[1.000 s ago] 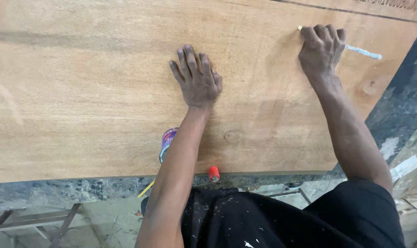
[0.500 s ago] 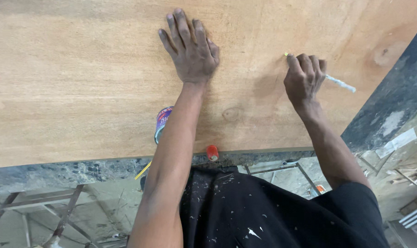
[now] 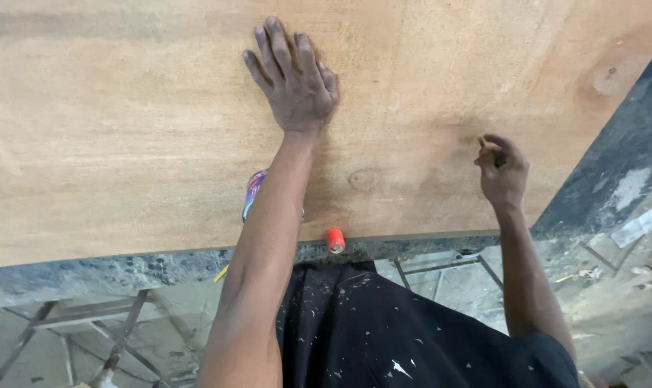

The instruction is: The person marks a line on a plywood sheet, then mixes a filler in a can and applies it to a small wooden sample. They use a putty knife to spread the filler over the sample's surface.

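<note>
Fingers of the right hand (image 3: 503, 172) curl shut around a small tan thing, a pencil or marker end (image 3: 483, 143), of which only a stub shows above the thumb; what it is exactly cannot be told. That hand hovers over the board (image 3: 125, 144) near its right corner, close to the near edge. Closer to the body, a small orange cap (image 3: 334, 240) sits right at the board's near edge, and a colourful can (image 3: 254, 194) pokes out from behind the left forearm, just inside the same edge. A dark stone slab (image 3: 89, 269) runs under the board's near edge. Farther out, the left hand (image 3: 294, 79) lies flat on the board, palm down, fingers spread and holding nothing, toward the far edge. A round knot (image 3: 362, 178) marks the wood between the two arms.
</note>
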`<action>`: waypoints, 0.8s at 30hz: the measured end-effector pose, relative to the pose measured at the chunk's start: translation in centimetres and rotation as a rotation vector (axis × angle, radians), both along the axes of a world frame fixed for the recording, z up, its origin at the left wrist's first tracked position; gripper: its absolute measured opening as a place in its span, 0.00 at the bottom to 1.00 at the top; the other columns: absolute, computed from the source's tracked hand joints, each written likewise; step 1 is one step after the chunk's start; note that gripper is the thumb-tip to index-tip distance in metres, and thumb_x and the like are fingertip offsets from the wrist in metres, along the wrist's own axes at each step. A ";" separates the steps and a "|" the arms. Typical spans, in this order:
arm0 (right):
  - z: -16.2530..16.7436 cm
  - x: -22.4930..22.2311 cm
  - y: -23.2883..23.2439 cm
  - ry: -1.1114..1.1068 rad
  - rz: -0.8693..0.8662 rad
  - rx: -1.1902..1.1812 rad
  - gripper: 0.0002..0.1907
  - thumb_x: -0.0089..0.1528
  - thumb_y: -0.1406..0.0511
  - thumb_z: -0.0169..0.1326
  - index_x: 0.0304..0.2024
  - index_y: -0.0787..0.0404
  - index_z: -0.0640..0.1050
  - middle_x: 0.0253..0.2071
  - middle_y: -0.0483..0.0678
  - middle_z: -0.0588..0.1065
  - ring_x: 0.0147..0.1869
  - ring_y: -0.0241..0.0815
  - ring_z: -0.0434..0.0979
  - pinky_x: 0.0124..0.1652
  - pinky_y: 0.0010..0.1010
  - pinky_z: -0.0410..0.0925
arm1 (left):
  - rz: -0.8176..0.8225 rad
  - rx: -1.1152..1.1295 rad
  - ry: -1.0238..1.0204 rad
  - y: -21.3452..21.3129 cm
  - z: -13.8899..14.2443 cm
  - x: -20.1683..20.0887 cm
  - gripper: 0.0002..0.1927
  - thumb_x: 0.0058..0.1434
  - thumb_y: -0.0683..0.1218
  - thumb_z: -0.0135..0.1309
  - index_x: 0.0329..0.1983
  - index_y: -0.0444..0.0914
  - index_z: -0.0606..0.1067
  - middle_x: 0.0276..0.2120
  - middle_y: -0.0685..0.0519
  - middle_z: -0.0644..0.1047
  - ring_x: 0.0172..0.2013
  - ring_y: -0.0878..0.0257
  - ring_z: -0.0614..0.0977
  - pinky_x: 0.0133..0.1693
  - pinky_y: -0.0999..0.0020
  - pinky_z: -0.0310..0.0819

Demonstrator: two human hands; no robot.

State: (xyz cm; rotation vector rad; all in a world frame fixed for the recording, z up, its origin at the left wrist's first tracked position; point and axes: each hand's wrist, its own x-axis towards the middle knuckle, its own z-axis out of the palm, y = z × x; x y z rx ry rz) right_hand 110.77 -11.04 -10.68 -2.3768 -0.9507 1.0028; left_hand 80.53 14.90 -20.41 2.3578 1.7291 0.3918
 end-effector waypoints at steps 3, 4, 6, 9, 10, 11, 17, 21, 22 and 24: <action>-1.3 3.0 -0.8 0.279 -0.185 -0.134 0.12 0.67 0.74 0.50 0.51 0.70 0.78 0.39 0.54 0.80 0.42 0.43 0.83 0.43 0.32 0.76 | -0.019 0.034 -0.036 0.3 1.0 -0.1 0.26 0.68 0.50 0.48 0.67 0.37 0.63 0.72 0.33 0.56 0.74 0.36 0.53 0.72 0.29 0.39; -1.7 3.8 -0.8 0.364 -0.208 -0.141 0.11 0.66 0.74 0.50 0.50 0.71 0.77 0.37 0.54 0.80 0.41 0.44 0.83 0.43 0.33 0.77 | -0.020 0.030 -0.024 0.5 1.6 -0.1 0.26 0.67 0.50 0.49 0.66 0.37 0.64 0.72 0.33 0.58 0.74 0.35 0.54 0.72 0.29 0.40; -2.5 4.9 -0.8 0.473 -0.189 -0.135 0.12 0.63 0.74 0.50 0.49 0.71 0.76 0.35 0.55 0.80 0.38 0.45 0.84 0.40 0.33 0.76 | -0.039 0.001 -0.021 1.1 2.9 -0.1 0.28 0.65 0.51 0.51 0.65 0.36 0.66 0.71 0.32 0.59 0.73 0.32 0.55 0.70 0.28 0.41; -3.7 6.6 -1.1 0.635 -0.218 -0.182 0.08 0.61 0.72 0.53 0.40 0.73 0.78 0.32 0.56 0.81 0.34 0.44 0.85 0.35 0.35 0.77 | -0.086 -0.009 -0.031 2.0 4.4 0.0 0.28 0.63 0.52 0.52 0.64 0.35 0.67 0.71 0.30 0.58 0.72 0.30 0.54 0.70 0.27 0.39; -4.3 7.2 -1.4 0.642 -0.209 -0.240 0.08 0.59 0.71 0.54 0.38 0.73 0.79 0.31 0.57 0.82 0.32 0.45 0.86 0.34 0.36 0.79 | -0.084 -0.008 -0.030 2.1 4.6 0.1 0.28 0.63 0.52 0.52 0.63 0.35 0.67 0.70 0.30 0.59 0.72 0.31 0.54 0.70 0.28 0.38; -5.0 7.6 -2.0 0.639 -0.213 -0.289 0.08 0.59 0.71 0.56 0.38 0.72 0.80 0.29 0.59 0.83 0.30 0.46 0.85 0.33 0.37 0.78 | -0.086 -0.015 -0.027 2.1 4.6 0.1 0.27 0.62 0.53 0.51 0.62 0.36 0.67 0.69 0.30 0.59 0.72 0.31 0.54 0.70 0.28 0.38; -7.9 6.7 -7.6 0.697 -0.599 -0.617 0.11 0.57 0.73 0.63 0.40 0.76 0.79 0.35 0.67 0.82 0.36 0.57 0.92 0.35 0.44 0.82 | -0.081 -0.023 0.043 0.6 2.5 -0.5 0.27 0.68 0.54 0.41 0.64 0.33 0.65 0.70 0.28 0.58 0.74 0.32 0.53 0.72 0.31 0.37; -7.7 5.1 -8.5 0.807 -0.635 -0.482 0.11 0.56 0.73 0.63 0.38 0.77 0.79 0.36 0.66 0.83 0.36 0.58 0.92 0.33 0.47 0.80 | -0.110 -0.002 0.044 0.8 2.7 -1.2 0.26 0.68 0.54 0.39 0.63 0.33 0.64 0.70 0.29 0.58 0.75 0.34 0.53 0.74 0.32 0.38; -7.6 5.0 -8.1 0.774 -0.619 -0.530 0.11 0.56 0.73 0.63 0.39 0.76 0.79 0.36 0.65 0.83 0.36 0.57 0.92 0.30 0.46 0.79 | -0.119 -0.016 0.049 1.0 3.0 -1.4 0.26 0.68 0.54 0.41 0.63 0.33 0.64 0.70 0.28 0.57 0.74 0.34 0.52 0.73 0.32 0.37; -7.4 5.5 -6.6 0.727 -0.538 -0.569 0.10 0.57 0.72 0.62 0.39 0.74 0.79 0.35 0.63 0.83 0.35 0.54 0.91 0.27 0.43 0.78 | -0.129 -0.031 0.040 1.3 3.3 -1.3 0.27 0.66 0.53 0.43 0.62 0.32 0.65 0.70 0.26 0.57 0.74 0.33 0.50 0.70 0.30 0.36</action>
